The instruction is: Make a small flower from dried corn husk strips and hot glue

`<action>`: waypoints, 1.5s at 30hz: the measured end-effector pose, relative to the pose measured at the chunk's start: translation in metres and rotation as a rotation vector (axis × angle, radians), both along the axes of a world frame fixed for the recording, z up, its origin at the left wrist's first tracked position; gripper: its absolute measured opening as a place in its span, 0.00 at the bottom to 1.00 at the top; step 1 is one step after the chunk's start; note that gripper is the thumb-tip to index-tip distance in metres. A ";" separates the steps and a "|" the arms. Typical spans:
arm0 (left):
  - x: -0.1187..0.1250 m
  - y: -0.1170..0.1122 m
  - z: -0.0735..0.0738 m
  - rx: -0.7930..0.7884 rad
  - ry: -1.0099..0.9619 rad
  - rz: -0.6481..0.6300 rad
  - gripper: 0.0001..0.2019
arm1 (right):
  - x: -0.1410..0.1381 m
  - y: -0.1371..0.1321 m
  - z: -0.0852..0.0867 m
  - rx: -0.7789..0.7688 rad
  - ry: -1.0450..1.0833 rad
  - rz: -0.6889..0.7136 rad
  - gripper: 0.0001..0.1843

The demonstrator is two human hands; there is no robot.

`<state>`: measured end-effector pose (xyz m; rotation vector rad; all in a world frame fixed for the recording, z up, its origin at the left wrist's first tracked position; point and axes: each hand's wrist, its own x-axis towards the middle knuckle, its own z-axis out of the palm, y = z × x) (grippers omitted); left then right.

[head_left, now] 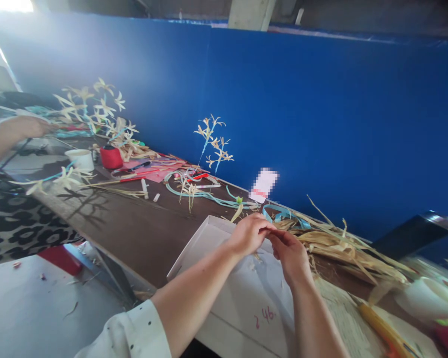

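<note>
My left hand (249,232) and my right hand (289,251) meet over a shallow white box lid (224,293) that has red handwriting on it. The fingertips of both hands are pinched together. Whatever sits between them is hidden or too small to make out. Just right of my right hand lies a heap of dry, straw-coloured husk strips (339,246). Light blue tape (280,213) is beyond my fingers, close to the blue panel.
A co-worker's hand (32,127) reaches in at the left, near pale husk flowers (91,102). Blue-green cords (205,196), a red pot (111,157) and a white cup (80,160) stand along the table (134,233). A yellow-handled cutter (386,330) lies at right. The blue panel (321,119) rises behind.
</note>
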<state>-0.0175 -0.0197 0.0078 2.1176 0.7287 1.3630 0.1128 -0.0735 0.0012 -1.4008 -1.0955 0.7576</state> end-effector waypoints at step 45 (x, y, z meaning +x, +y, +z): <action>0.000 -0.006 0.002 -0.143 0.029 -0.027 0.05 | 0.002 0.001 0.002 0.008 0.269 -0.014 0.16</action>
